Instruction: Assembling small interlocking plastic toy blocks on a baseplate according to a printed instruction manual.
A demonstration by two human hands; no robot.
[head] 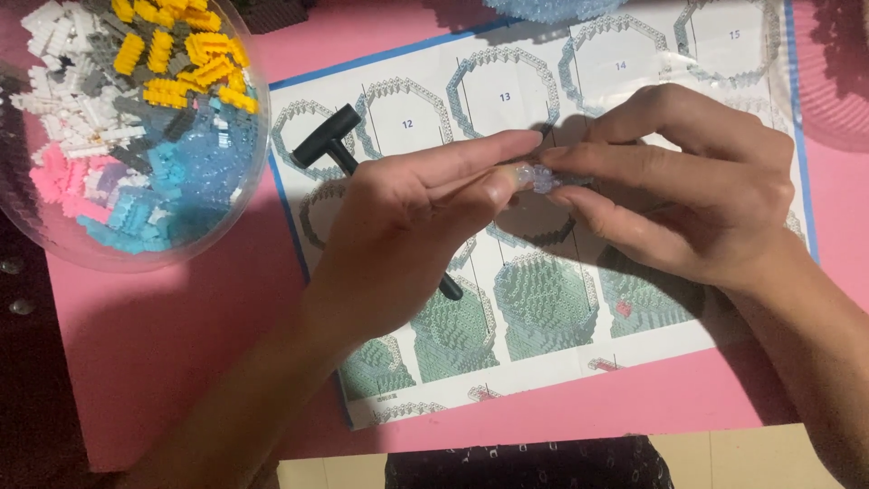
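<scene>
My left hand (412,222) and my right hand (674,186) meet above a printed instruction sheet (543,362). Between their fingertips they pinch a small clear piece of tiny building bricks (543,177). The piece is mostly hidden by my fingers. A small black hammer-like tool (328,145) lies on the sheet under my left hand, its handle tip (450,290) showing below my palm.
A clear round bowl (54,249) at the left holds several yellow, white, grey, pink and blue tiny bricks. A pink mat (154,344) covers the table. A pale blue brick structure (552,7) sits at the top edge, and a clear container (837,100) stands at the right.
</scene>
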